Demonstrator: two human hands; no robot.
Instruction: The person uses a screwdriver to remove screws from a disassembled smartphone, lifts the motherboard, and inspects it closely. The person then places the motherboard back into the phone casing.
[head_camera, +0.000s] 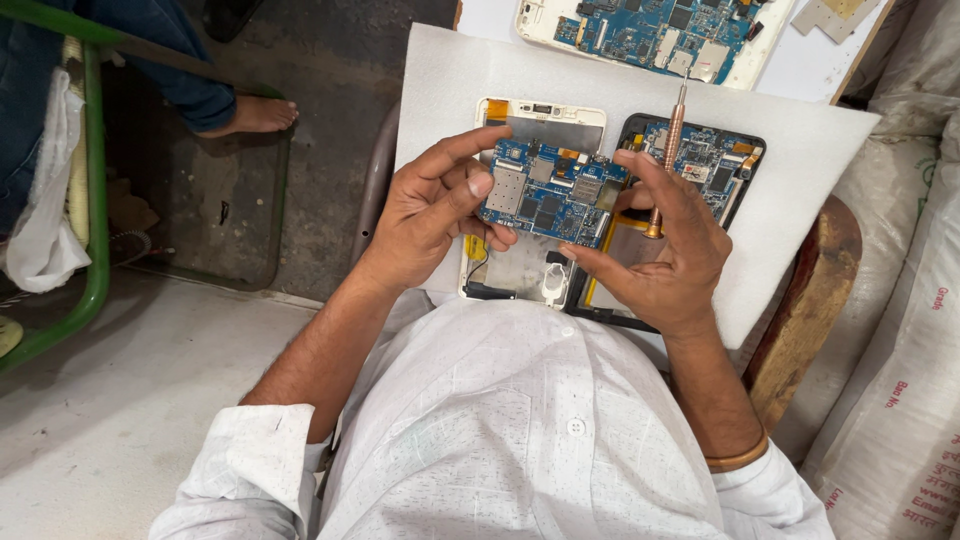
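Note:
My left hand (438, 205) and my right hand (665, 250) hold a blue circuit board (553, 192) between them, lifted above an opened white tablet frame (535, 125). The left thumb and fingers pinch the board's left edge. The right hand grips the board's right edge and also keeps a copper-coloured screwdriver (668, 150) upright between its fingers. To the right lies a second opened tablet with a black frame (748, 140) and its own blue board inside.
Both tablets rest on a white foam sheet (800, 200) over a wooden stool (815, 300). Another white tablet with an exposed board (650, 35) lies further back. Sacks (900, 380) stand at right. A person's bare foot (255, 115) and a green frame (95, 200) are at left.

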